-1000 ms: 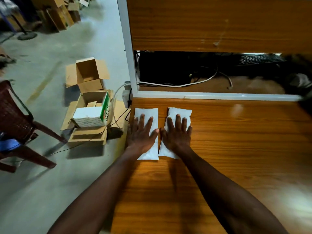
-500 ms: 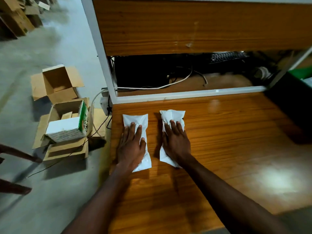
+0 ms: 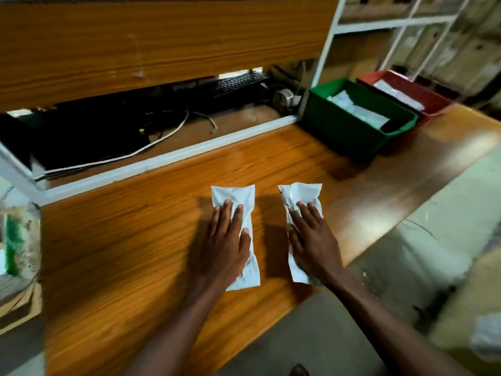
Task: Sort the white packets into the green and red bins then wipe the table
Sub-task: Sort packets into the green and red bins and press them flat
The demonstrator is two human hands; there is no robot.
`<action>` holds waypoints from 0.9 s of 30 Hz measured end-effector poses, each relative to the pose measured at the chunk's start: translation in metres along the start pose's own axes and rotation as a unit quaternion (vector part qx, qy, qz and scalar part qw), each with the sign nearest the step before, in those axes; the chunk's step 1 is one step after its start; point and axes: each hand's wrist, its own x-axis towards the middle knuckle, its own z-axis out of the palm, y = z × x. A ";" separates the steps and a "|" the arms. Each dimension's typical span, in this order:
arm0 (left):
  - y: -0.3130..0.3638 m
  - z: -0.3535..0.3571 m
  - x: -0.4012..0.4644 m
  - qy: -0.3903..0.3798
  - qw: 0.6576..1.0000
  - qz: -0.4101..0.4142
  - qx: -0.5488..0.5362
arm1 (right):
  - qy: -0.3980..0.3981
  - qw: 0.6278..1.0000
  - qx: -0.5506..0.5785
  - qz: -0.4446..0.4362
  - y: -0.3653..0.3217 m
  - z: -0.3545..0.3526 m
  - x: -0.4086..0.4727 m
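Table, packets under hands.

The light around me is dim and warm, falling from above — a pale glare patch sits on the wooden table to my right, with a fainter sheen further back. My left hand and right hand throw soft dark shadows onto the wood, toward the left. The recess under the shelf is almost black. Everything smears with motion blur — worst at the left edge and the lower right corner. Straight rails bow outward near the borders from the wide lens.
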 end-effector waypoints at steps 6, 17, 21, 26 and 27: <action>0.126 0.060 0.033 -0.037 0.997 0.062 -0.017 | 0.032 0.997 -0.019 0.061 0.123 -0.055 -0.027; 0.306 0.136 0.113 -0.036 0.989 0.142 -0.018 | 0.093 0.988 -0.014 0.124 0.308 -0.133 -0.022; 0.339 0.152 0.158 -0.021 0.990 0.136 -0.039 | 0.115 0.987 -0.015 0.113 0.357 -0.142 0.018; 0.363 0.170 0.235 0.035 0.991 0.117 -0.053 | 0.119 0.991 -0.020 0.056 0.411 -0.148 0.100; 0.367 0.172 0.252 0.051 0.991 0.110 -0.054 | 0.118 0.992 -0.013 0.046 0.418 -0.152 0.119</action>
